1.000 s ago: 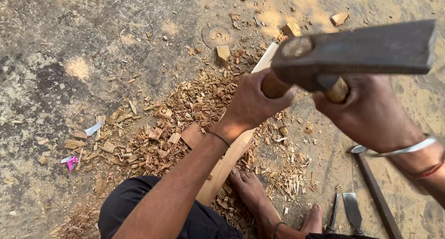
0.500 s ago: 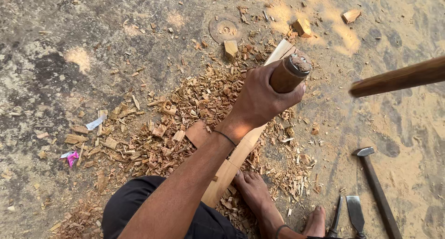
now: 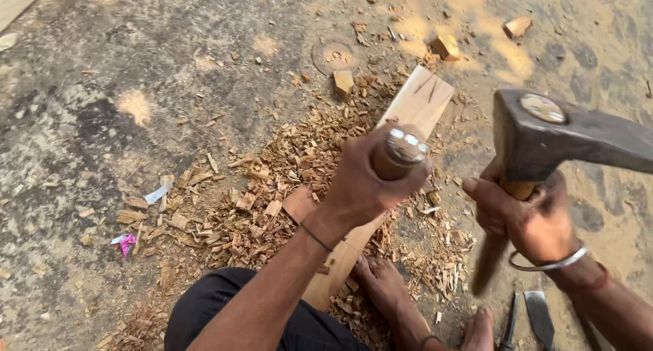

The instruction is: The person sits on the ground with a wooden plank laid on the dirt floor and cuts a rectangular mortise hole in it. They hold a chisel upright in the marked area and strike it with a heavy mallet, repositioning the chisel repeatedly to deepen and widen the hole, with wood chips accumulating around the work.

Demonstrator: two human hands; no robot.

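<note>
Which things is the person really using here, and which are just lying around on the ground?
In use:
- chisel handle, gripped by the left hand
- hammer, gripped by the right hand
- wooden plank, under the bare foot

Just lying about:
- wood chips
- small wood blocks
- pink scrap
- spare tools by the foot

the hammer (image 3: 544,137), half a second ago swung out right, is back beside the chisel handle (image 3: 398,154) in the right hand (image 3: 527,215).
</note>
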